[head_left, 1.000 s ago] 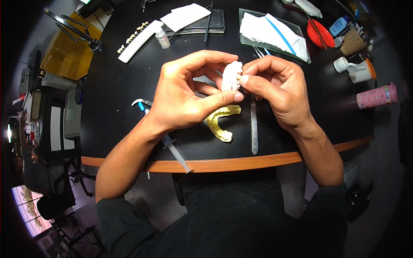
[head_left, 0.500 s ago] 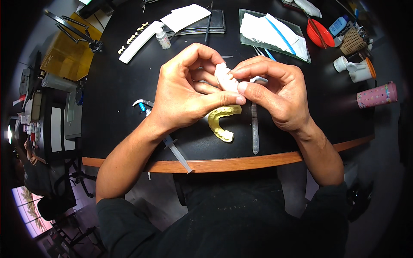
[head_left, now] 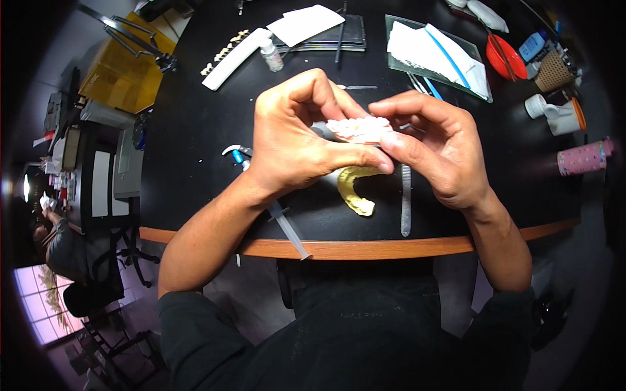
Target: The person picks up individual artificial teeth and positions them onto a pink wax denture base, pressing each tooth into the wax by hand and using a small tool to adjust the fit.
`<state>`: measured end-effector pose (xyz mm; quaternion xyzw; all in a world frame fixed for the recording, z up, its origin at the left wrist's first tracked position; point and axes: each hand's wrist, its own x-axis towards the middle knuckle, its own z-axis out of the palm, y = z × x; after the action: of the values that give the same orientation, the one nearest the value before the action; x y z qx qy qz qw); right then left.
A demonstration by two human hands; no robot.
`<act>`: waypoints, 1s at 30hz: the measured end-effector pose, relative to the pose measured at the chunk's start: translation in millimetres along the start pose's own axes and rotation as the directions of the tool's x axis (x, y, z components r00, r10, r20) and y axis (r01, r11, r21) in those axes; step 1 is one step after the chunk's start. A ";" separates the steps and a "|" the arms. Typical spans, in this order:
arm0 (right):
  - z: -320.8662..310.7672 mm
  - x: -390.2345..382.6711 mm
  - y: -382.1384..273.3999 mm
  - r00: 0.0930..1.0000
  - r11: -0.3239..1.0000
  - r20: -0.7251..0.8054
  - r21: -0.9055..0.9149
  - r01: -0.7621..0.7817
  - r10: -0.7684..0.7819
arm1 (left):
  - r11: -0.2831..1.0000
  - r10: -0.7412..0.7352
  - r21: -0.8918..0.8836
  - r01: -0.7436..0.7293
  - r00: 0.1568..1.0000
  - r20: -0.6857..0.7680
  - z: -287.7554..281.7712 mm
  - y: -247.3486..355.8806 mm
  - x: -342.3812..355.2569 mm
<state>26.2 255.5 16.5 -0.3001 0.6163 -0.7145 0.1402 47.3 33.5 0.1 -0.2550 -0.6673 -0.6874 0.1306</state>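
Observation:
Above the desk, a white and pinkish dental cast (head_left: 357,130) with a row of teeth is held between my two hands. My left hand (head_left: 300,133) grips it from the left, its thumb along the near side and the fingers behind. My right hand (head_left: 437,143) pinches its right end between thumb and fingers. Just below, a yellow arch-shaped dental cast (head_left: 354,192) lies on the desk, partly covered by my left thumb. A grey knife-like handle (head_left: 406,202) rests beside it, its upper end hidden by my right hand. Near my left forearm lies a clear syringe (head_left: 287,228).
At the back are a white strip with small tooth pieces (head_left: 235,60), a small bottle (head_left: 271,55), a black case (head_left: 355,32) and a glass plate with white paper (head_left: 433,58). A red bowl (head_left: 506,58) and a pink tumbler (head_left: 583,158) stand right. Another person (head_left: 62,241) is far left.
The white cast has turned from a steep tilt to nearly level, showing its tooth row. My hands have shifted around it. The whole view has moved slightly.

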 end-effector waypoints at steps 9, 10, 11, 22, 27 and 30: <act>3.5 1.2 -1.9 1.000 0.999 -0.022 -0.044 -0.001 0.000 | 0.999 0.016 0.043 -0.016 1.000 -0.007 -0.9 5.0 -1.3; 3.7 1.2 -1.6 1.000 0.999 -0.020 -0.052 0.004 -0.005 | 0.999 -0.041 0.009 0.041 0.999 -0.022 -1.7 5.6 -1.8; 3.8 1.2 -1.0 0.999 0.998 -0.032 -0.055 0.004 -0.006 | 1.000 -0.022 0.012 0.022 1.000 0.002 -3.5 5.1 -2.0; -2.6 -0.1 0.1 0.999 0.991 -0.041 -0.134 -0.011 0.006 | 0.993 -0.111 0.036 0.111 0.994 -0.003 -0.1 6.0 -2.2; -1.4 0.3 -1.3 0.999 0.995 -0.040 -0.103 -0.003 -0.001 | 0.995 -0.089 0.034 0.089 0.996 0.023 -0.5 6.3 -1.5; -1.2 -0.2 0.5 0.999 0.991 -0.042 -0.134 0.007 -0.013 | 0.997 -0.071 0.020 0.071 0.997 0.015 -0.1 4.7 -3.4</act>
<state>25.5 256.5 15.9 -0.2963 0.6643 -0.6784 0.1030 52.6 32.5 2.3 -0.2354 -0.6835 -0.6832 0.1033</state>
